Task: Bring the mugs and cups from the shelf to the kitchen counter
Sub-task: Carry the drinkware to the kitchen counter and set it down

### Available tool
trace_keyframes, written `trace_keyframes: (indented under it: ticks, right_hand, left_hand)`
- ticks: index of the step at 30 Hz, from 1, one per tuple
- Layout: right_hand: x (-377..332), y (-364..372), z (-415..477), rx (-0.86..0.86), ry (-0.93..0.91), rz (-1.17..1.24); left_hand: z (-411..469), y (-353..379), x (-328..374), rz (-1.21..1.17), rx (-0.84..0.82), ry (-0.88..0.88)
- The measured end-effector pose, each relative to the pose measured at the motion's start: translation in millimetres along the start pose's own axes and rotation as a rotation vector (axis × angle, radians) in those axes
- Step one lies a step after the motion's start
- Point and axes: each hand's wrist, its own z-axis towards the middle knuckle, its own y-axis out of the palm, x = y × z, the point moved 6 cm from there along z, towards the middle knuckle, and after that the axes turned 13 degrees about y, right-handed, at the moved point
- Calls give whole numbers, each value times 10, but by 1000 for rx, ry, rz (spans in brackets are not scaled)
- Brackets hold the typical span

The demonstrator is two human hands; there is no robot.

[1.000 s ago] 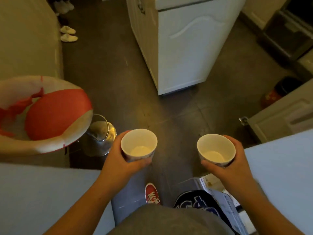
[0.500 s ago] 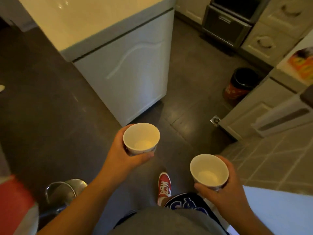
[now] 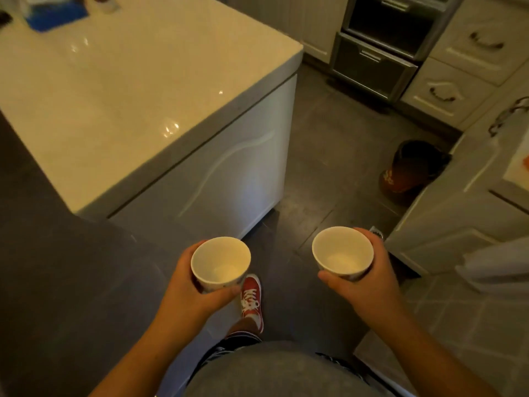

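Observation:
I carry two white cups, both upright and empty inside. My left hand [image 3: 189, 290] wraps around the left cup [image 3: 220, 262], which has a printed pattern low on its side. My right hand [image 3: 369, 285] grips the right cup [image 3: 342, 253] from its right side and below. Both cups hang above the dark floor, in front of my body. The white kitchen counter [image 3: 120, 90] with a glossy top stands ahead and to the left, its near corner just beyond the left cup.
A dark bin [image 3: 409, 170] with a red band stands on the floor at right, beside white cabinets [image 3: 458, 202]. An oven [image 3: 380, 50] and drawers [image 3: 446, 90] line the far wall. Blue items [image 3: 54, 12] lie on the counter's far end. My red shoe [image 3: 252, 299] is below.
The view has swung up and toward the counter, which now fills the upper left. The metal pot and red-white basin have left the view. Both hands still hold their cups.

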Motion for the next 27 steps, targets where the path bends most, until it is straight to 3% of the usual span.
trace_keyframes:
  ticks: [9,19,27]
  right_hand:
    - [-302,-263,767,199,126,84]
    - [163,-1402,1442,453,236,210]
    - [255,-2430,2728,385,294,173]
  left_hand:
    - [1771,496,315,-23,-280,153]
    - [3218,2498,915,-58,-588,257]
    - [4195,3674,1371,-23,-564,240]
